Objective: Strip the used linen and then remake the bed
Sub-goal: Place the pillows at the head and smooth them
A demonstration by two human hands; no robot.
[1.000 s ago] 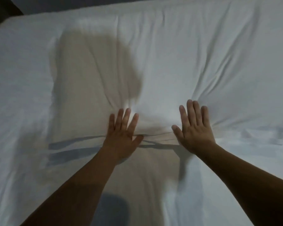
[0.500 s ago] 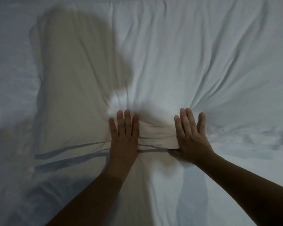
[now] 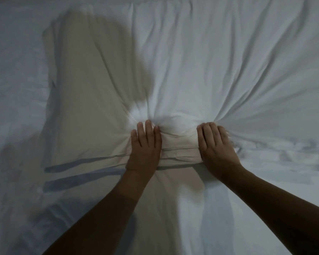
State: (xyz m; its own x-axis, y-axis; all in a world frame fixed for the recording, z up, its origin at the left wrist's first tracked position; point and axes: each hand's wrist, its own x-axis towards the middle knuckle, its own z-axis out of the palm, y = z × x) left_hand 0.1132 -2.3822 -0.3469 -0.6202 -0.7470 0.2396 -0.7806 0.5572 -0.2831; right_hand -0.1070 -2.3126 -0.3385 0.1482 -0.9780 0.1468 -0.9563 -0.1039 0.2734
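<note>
A white top sheet [image 3: 219,70] lies wrinkled over the bed and fills most of the head view. Its near edge is a folded hem [image 3: 180,144] that runs between my hands. My left hand [image 3: 145,150] and my right hand [image 3: 216,150] both lie on this hem, a short way apart. Their fingertips curl into the cloth and their thumbs are hidden under the fold. The fabric is bunched up between the hands, and creases fan out from both of them toward the far side.
A lower layer of white linen [image 3: 13,89] shows at the left and along the near side. My shadow falls over the left half of the sheet. The far edge of the bed [image 3: 155,0] runs along the top of the frame.
My hands went from flat and spread to close together with fingers curled into the hem. The sheet has bunched between them, and the view has moved nearer to the bed.
</note>
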